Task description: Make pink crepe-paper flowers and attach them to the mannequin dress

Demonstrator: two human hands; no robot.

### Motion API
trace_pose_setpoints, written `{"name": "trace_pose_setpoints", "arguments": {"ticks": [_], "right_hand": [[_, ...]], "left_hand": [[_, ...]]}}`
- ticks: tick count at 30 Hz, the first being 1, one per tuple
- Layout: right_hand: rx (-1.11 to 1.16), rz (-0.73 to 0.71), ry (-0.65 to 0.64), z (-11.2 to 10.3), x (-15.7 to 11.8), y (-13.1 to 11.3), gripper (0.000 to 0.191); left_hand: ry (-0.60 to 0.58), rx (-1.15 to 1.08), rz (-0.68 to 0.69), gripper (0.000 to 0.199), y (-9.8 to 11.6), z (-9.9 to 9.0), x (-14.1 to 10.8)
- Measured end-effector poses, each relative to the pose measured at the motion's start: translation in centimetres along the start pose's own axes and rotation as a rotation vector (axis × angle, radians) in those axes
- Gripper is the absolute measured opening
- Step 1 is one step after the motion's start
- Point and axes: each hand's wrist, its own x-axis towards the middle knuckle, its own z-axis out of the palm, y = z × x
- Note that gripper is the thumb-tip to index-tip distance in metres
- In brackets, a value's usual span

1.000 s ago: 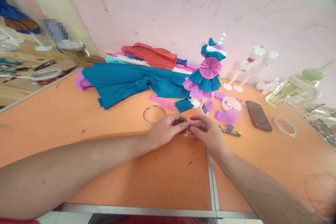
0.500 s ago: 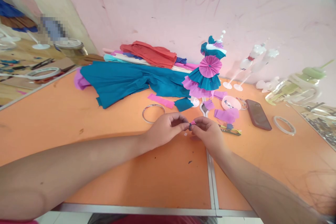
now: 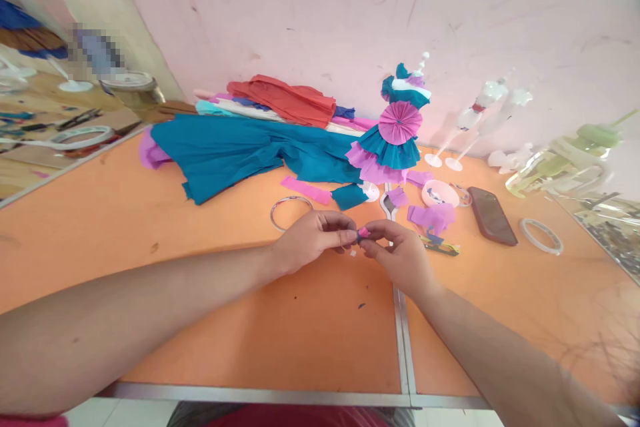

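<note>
My left hand (image 3: 320, 238) and my right hand (image 3: 397, 250) meet above the orange table (image 3: 260, 327). Between their fingertips is a small pink and dark blue crepe paper piece (image 3: 363, 232), pinched from both sides. Just beyond stands a doll mannequin (image 3: 400, 123) dressed in teal and purple crepe paper, with a pleated pink rosette at its waist. Scissors (image 3: 391, 210), partly covered by a purple scrap, lie right behind my fingers. A yellow cutter knife (image 3: 440, 246) rests beside my right hand, and a roll of tape (image 3: 290, 212) lies behind my left.
A large teal crepe paper sheet (image 3: 225, 150) spreads at the back, with a red folded one (image 3: 285, 101) behind it. To the right are a pink bowl (image 3: 440, 194), a phone (image 3: 493, 215), a tape ring (image 3: 541, 235), white mannequins (image 3: 487, 103) and a green-lidded bottle (image 3: 565, 160).
My fingers have shifted slightly around the small paper piece, and more of its pink part shows. Both hands stay in nearly the same place.
</note>
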Motion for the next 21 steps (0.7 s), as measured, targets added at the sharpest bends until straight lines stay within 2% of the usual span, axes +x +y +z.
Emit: {"name": "trace_pose_setpoints", "arguments": {"ticks": [3,6,9,12,15,21], "right_hand": [[-0.103,-0.093,0.021,-0.3,0.0,-0.2,0.018],[-0.120,-0.118,0.035,-0.3,0.0,-0.3,0.018],[-0.127,-0.148,0.014,-0.3,0.0,-0.1,0.016],[-0.119,-0.152,-0.041,-0.3,0.0,0.2,0.014],[-0.087,-0.098,-0.064,-0.3,0.1,0.4,0.018],[-0.006,0.001,-0.063,-0.2,0.3,0.8,0.022]], "left_hand": [[-0.081,-0.189,-0.100,0.029,-0.1,-0.2,0.0],[-0.125,-0.348,-0.209,0.029,0.0,-0.3,-0.1],[-0.193,-0.424,-0.340,0.030,0.1,-0.4,-0.1],[-0.231,-0.451,-0.392,0.031,0.2,-0.5,-0.1],[-0.221,-0.454,-0.408,0.031,0.4,-0.4,-0.2],[-0.113,-0.449,-0.367,0.030,0.2,-0.3,-0.1]]}}
